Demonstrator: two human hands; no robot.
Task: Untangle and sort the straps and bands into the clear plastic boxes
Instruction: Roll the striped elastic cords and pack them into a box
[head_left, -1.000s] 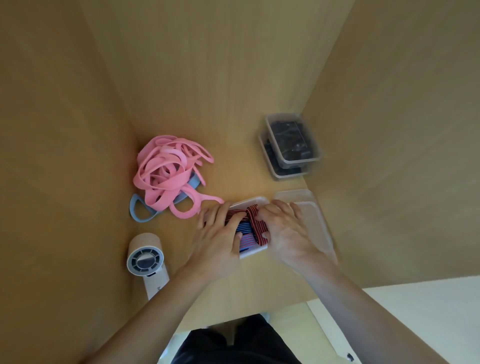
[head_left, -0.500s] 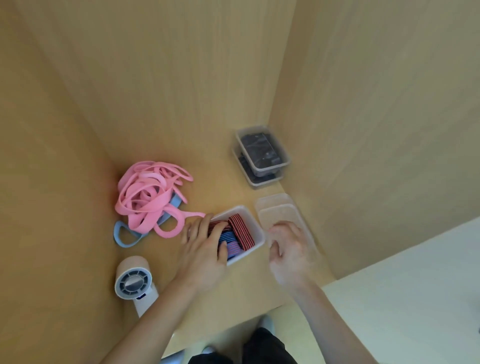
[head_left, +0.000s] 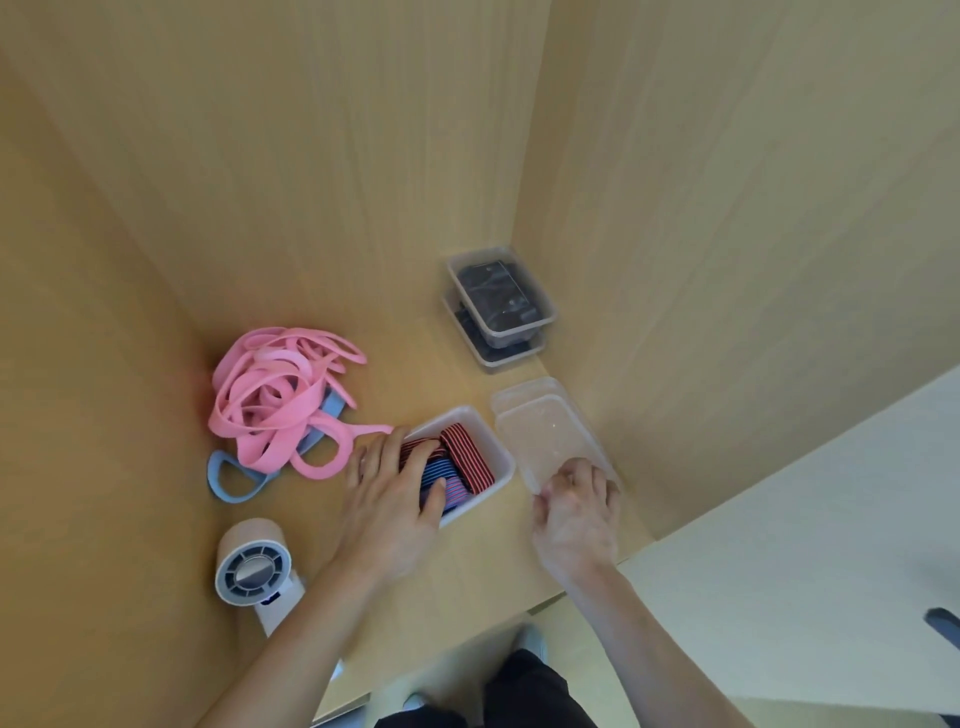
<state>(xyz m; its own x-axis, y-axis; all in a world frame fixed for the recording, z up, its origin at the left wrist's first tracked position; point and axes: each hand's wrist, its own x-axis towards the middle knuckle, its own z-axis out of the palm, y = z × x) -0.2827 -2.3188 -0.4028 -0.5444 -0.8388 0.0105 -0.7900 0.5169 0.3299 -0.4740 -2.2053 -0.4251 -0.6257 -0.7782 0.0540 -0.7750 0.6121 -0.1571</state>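
A clear box (head_left: 500, 453) sits on the worktop (head_left: 467, 566), its long axis running from far right to near left. It holds folded striped bands (head_left: 470, 460). One red-and-black band lies crosswise at the far end, and blue-striped ones are packed at the near end; how many there are cannot be told.

The left hand (head_left: 387, 499) rests over the near-left end of this box, with its fingers (head_left: 415, 457) apart and fairly straight on the bands and the thumb on a blue one.

Just right of this box is an empty box (head_left: 545, 431), lying lengthways away from the person. A second clear piece shows under its far end, and whether that is a lid or a box is unclear. The right hand (head_left: 574, 512) has its fingers curled over the near rim of the empty box, gripping it.

Behind and to the right of the striped-band box, against the wall corner, two stacked boxes (head_left: 470, 270) hold dark straps.

Left of the striped-band box is one tangle of pink bands (head_left: 275, 395), uncountable as it lies, with one loop nearly touching the left hand. One blue band (head_left: 228, 478) lies partly beneath the tangle. Near-left of the box stands one small white fan (head_left: 252, 564).
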